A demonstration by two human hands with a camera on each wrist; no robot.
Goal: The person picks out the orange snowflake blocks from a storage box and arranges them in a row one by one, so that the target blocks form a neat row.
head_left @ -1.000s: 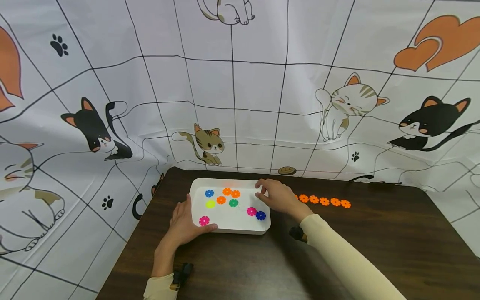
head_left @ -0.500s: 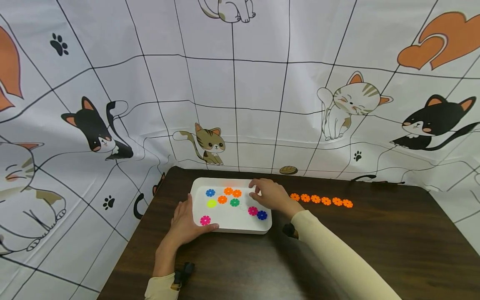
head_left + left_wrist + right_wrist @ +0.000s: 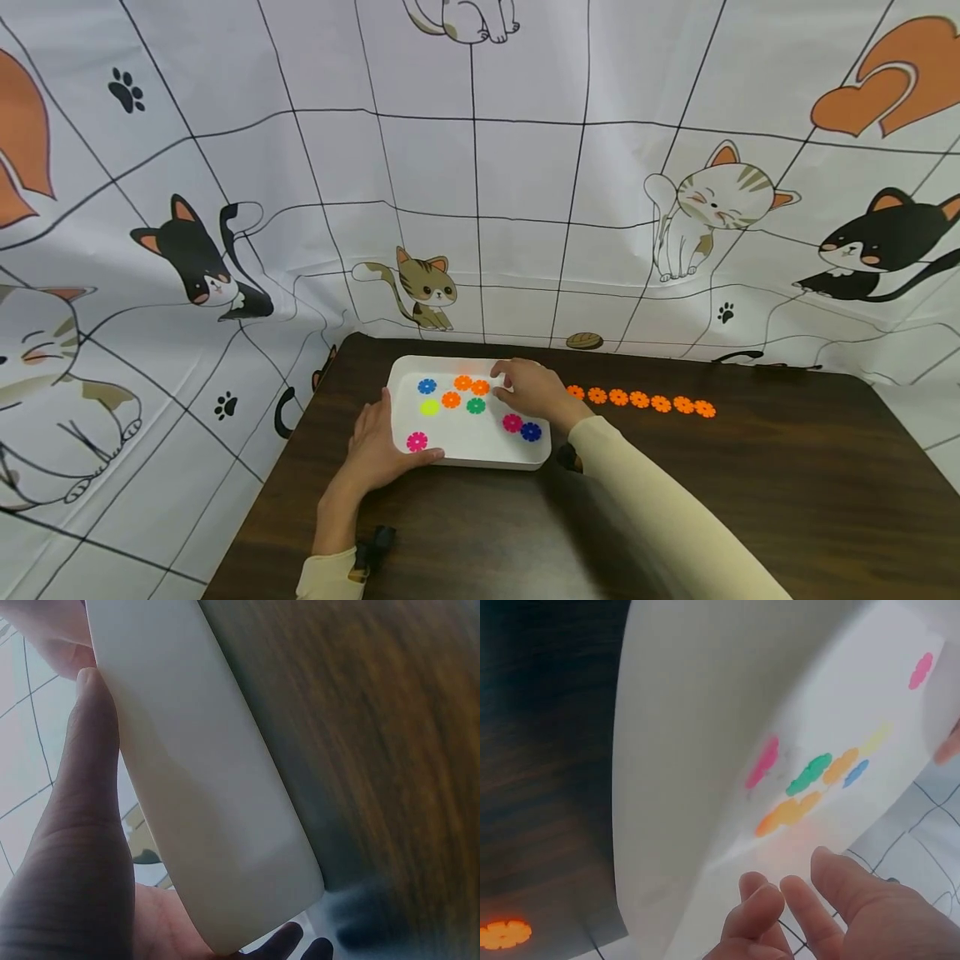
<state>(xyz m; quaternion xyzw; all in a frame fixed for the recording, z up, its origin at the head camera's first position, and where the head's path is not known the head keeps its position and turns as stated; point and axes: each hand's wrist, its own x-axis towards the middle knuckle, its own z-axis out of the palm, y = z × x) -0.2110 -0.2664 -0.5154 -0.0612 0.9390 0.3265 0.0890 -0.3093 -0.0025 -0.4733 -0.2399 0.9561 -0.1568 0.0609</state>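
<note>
A white tray [image 3: 480, 457] holds several small notched flower-shaped discs: three orange discs [image 3: 451, 400], a light blue disc [image 3: 427, 386], a yellow disc [image 3: 430, 407], a green disc [image 3: 476, 406], two pink ones and a dark blue disc [image 3: 531, 432]. My left hand [image 3: 378, 450] grips the tray's near left corner, thumb along the front rim and fingers at the left side. In the left wrist view the thumb [image 3: 90, 765] lies against the tray wall. Over the tray's right part hovers my right hand [image 3: 532, 390], fingers loosely bent, beside the orange discs, with nothing visible between the fingertips.
To the right of the tray, a row of several orange discs [image 3: 639, 399] lies on the dark wooden table [image 3: 750, 475]; my right forearm passes in front of it. A white cloth [image 3: 525, 183] printed with cats and lines hangs behind and to the left.
My right hand has moved left over the tray, closer to the orange discs, uncovering more of the orange row. My left hand keeps its place on the tray. The head view has shifted slightly.
</note>
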